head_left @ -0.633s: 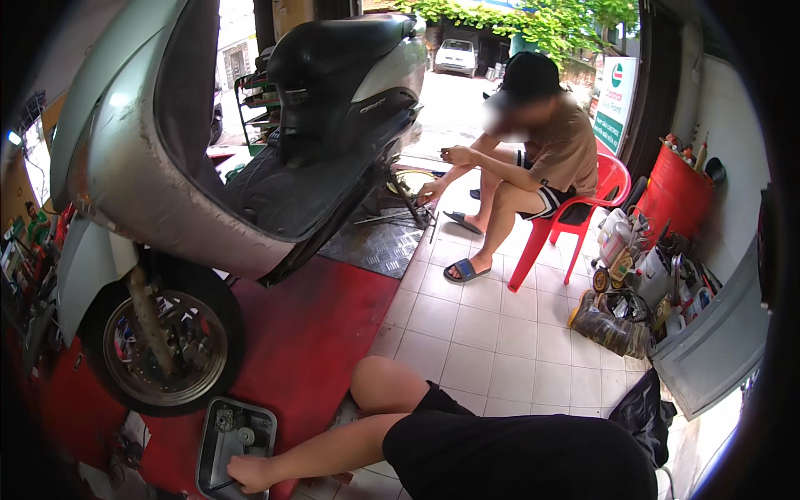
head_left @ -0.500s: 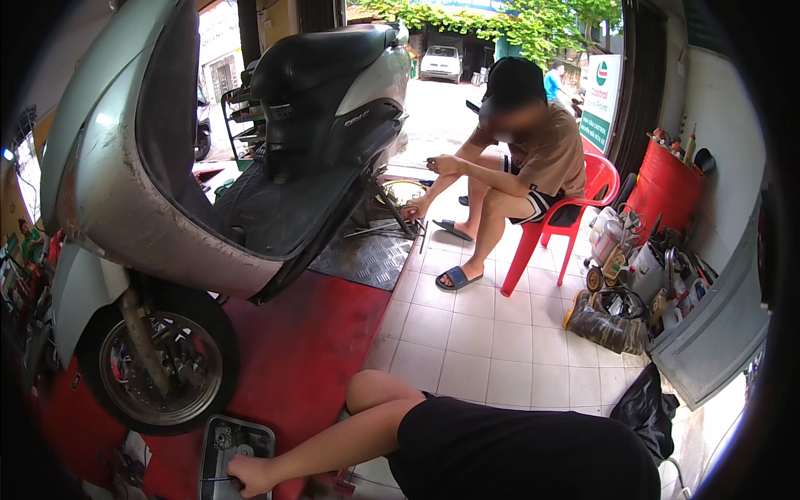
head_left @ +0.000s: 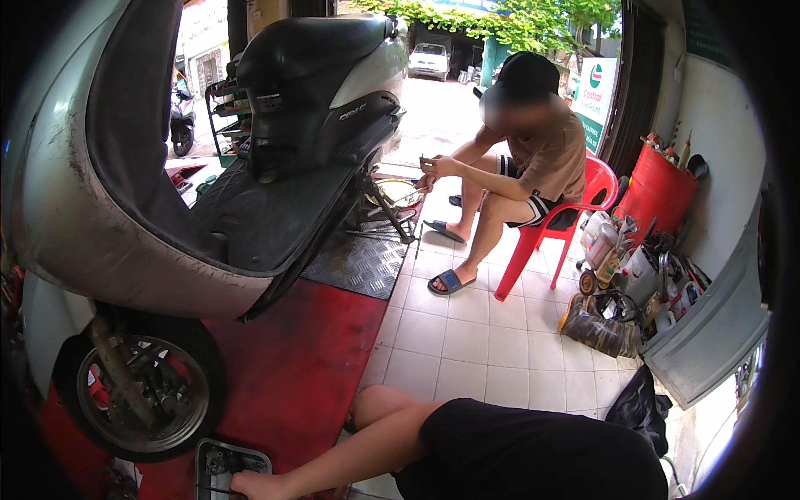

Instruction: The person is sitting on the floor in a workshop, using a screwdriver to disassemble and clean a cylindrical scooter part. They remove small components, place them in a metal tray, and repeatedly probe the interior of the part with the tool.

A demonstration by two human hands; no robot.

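now, right hand (head_left: 252, 484) curled around thin dark rod (head_left: 220, 490) at metal tray (head_left: 199, 468).

A red chair (head_left: 521, 257) stands on white floor tiles (head_left: 475, 354) — sunlit ground (head_left: 437, 112) outside.

Repair workshop; scooter (head_left: 329, 125), tray (head_left: 247, 461) of metal parts (head_left: 217, 461).
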